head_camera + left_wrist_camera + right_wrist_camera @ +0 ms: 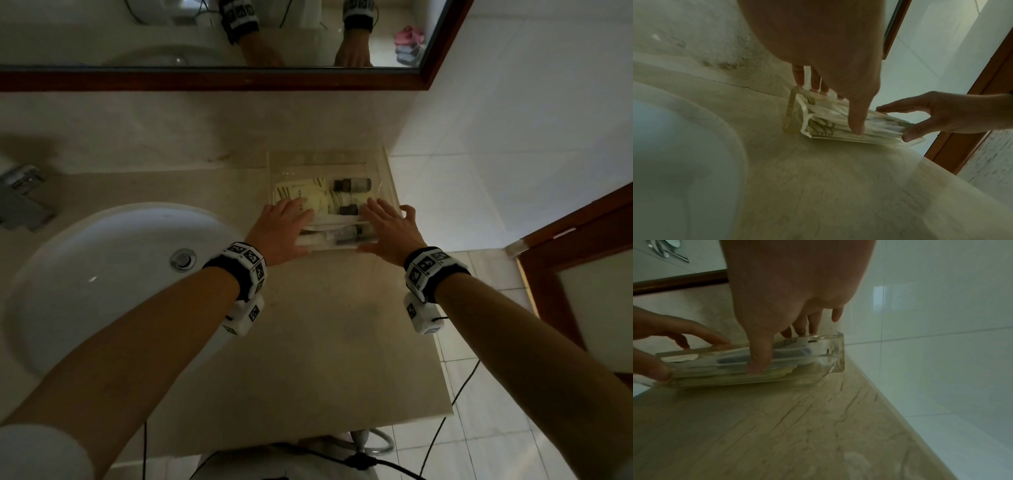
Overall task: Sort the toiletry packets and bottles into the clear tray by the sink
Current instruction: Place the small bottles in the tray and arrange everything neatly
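The clear tray (388,171) stands at the back right of the counter, against the wall. In it lie cream packets (301,193) on the left and three small dark-capped bottles (352,185) on their sides on the right. My left hand (284,226) lies over the tray's front left, fingers straight on the packets, with the thumb against the front wall (858,128). My right hand (390,229) lies over the front right with fingers spread. Its thumb (758,365) presses the clear front wall (838,353). Neither hand holds a loose item.
A white sink (102,274) fills the counter's left, with a metal faucet (20,198) behind it. A wood-framed mirror (205,78) hangs above. White tiled wall runs along the tray's right; a door frame (582,222) is further right. Beige counter (325,342) lies before the tray.
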Motion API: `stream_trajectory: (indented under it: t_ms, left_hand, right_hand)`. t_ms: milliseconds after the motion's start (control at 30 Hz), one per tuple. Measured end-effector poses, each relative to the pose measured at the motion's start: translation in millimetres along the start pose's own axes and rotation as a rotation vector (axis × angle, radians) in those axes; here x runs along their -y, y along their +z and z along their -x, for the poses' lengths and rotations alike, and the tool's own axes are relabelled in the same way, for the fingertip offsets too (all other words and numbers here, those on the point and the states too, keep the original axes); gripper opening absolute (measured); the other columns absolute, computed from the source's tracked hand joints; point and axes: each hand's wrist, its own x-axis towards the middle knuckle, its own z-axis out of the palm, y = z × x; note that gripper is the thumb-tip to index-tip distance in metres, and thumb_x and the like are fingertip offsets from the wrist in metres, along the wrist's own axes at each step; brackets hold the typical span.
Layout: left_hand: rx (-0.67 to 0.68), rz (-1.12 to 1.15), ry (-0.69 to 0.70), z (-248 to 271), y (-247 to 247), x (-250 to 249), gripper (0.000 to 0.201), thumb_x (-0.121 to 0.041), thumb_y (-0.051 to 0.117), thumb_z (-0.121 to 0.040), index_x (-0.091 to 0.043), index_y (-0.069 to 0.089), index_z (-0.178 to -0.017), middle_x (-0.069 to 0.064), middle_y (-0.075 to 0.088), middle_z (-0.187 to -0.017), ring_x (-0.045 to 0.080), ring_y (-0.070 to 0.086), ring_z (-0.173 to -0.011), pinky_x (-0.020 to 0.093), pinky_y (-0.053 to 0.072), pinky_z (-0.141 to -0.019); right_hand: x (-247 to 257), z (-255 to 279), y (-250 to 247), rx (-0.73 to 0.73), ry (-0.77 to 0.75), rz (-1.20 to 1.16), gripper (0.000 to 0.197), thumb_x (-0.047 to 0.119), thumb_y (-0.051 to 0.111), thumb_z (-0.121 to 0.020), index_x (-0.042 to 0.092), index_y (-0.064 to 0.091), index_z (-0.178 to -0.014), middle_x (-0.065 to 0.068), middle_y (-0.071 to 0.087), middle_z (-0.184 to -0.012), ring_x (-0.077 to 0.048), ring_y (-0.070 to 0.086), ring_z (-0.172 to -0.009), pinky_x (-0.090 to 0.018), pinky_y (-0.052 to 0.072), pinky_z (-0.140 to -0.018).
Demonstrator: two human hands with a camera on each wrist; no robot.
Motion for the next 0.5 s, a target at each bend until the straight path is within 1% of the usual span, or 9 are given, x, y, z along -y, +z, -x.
stream_trajectory:
  t_ms: [100, 200, 267, 367, 500]
  left_hand:
    - [-0.055, 0.021, -0.001, -4, 1, 1, 0.072, -0.051, 0.057, -0.087, -0.021, 0.031, -0.146, 0.007, 0.022, -0.156, 0.027, 0.023, -0.140, 0.045, 0.025, -0.109]
    - [-0.100, 0.064, -0.021, -9, 3, 3, 0.064, -0.048, 0.057, -0.087, -0.021, 0.038, -0.141, 0.006, 0.031, -0.151, 0.027, 0.029, -0.136, 0.045, 0.028, -0.106]
    - [-0.127, 0.077, -0.024, -11, 4, 5, 0.061, -0.047, 0.059, -0.086, -0.020, 0.043, -0.138, 0.006, 0.036, -0.147, 0.027, 0.033, -0.133, 0.044, 0.029, -0.102]
    - [-0.170, 0.059, -0.021, -14, 5, 7, 0.054, -0.046, 0.059, -0.086, -0.019, 0.048, -0.132, 0.005, 0.041, -0.139, 0.027, 0.038, -0.125, 0.043, 0.030, -0.097]
    - [-0.185, 0.067, -0.014, -17, 5, 9, 0.050, -0.045, 0.061, -0.084, -0.019, 0.053, -0.126, 0.007, 0.042, -0.138, 0.028, 0.038, -0.125, 0.044, 0.030, -0.097]
  right_hand:
    - [3, -1, 1, -0.072, 0.008, 0.026, 0.075, 0.055, 0.062, -0.083, 0.025, 0.032, -0.145, 0.000, 0.028, -0.157, -0.023, 0.025, -0.144, -0.053, 0.014, -0.114]
    - [6, -5, -1, -0.135, 0.023, 0.042, 0.064, 0.053, 0.063, -0.083, 0.024, 0.044, -0.137, 0.000, 0.039, -0.149, -0.024, 0.036, -0.136, -0.050, 0.020, -0.110]
    - [6, -8, -2, -0.152, 0.037, 0.039, 0.060, 0.052, 0.064, -0.082, 0.022, 0.049, -0.131, -0.002, 0.043, -0.145, -0.025, 0.040, -0.131, -0.049, 0.022, -0.109]
    - [7, -13, -3, -0.151, 0.057, 0.038, 0.057, 0.051, 0.065, -0.083, 0.019, 0.052, -0.128, -0.006, 0.045, -0.142, -0.028, 0.041, -0.129, -0.049, 0.023, -0.108]
    - [5, -16, -1, -0.156, 0.062, 0.036, 0.054, 0.051, 0.064, -0.083, 0.019, 0.052, -0.125, -0.007, 0.041, -0.145, -0.028, 0.037, -0.133, -0.050, 0.024, -0.108]
